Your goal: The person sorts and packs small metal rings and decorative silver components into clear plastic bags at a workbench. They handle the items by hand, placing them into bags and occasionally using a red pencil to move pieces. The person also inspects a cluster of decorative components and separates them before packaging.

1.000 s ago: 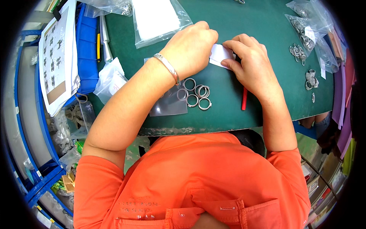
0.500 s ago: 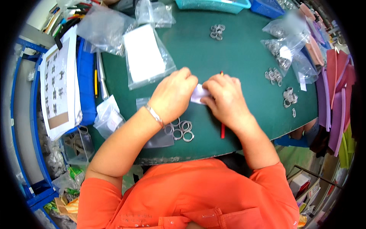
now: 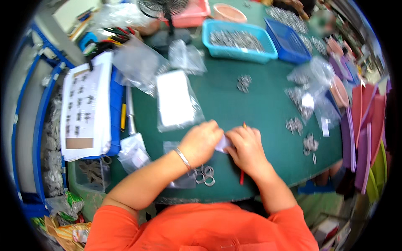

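Both of my hands are closed over a small pale lilac-white slip (image 3: pixel 223 144), held just above the green table. Whether it is paper or thin plastic I cannot tell. My left hand (image 3: pixel 202 142) has its fingers curled at the slip's left side. From the right, my right hand (image 3: pixel 247 148) pinches it between thumb and fingers. A thin red pen (image 3: pixel 242 177) lies partly hidden under the right hand. Below my left wrist, several metal rings (image 3: pixel 209 180) rest on and beside a clear flat plastic bag (image 3: pixel 182 183).
A bag of white sheets (image 3: pixel 176 98) lies left of centre. Farther back stand a light-blue basket (image 3: pixel 240 56) of metal pieces and a dark-blue basket (image 3: pixel 289 42). Small piles of rings (image 3: pixel 310 143) and clear bags (image 3: pixel 307 100) lie at right. Printed sheets (image 3: pixel 83 108) are at left.
The view has tilted up, so the baskets and a fan at the far side now show more fully. My hands remain closed on the pale slip, with little visible change in their grip.
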Action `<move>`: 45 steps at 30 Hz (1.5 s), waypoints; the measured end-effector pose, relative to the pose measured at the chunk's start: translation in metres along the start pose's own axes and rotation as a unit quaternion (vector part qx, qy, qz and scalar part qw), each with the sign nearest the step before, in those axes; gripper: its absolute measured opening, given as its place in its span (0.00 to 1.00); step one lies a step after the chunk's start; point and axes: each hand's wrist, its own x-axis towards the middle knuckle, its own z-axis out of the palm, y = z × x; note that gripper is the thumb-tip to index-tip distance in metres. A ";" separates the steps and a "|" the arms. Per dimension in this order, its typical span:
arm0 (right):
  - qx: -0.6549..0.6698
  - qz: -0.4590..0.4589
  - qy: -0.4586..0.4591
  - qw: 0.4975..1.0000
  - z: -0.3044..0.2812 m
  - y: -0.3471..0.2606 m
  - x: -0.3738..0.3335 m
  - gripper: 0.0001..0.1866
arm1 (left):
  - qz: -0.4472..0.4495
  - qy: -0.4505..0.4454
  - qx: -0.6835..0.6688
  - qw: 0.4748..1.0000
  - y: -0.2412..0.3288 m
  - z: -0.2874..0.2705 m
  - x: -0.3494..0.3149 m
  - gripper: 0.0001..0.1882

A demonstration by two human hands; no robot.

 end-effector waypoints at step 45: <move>0.136 0.084 -0.001 0.987 0.008 0.017 0.000 0.05 | -0.103 0.045 -0.108 0.988 0.007 -0.008 -0.005 0.05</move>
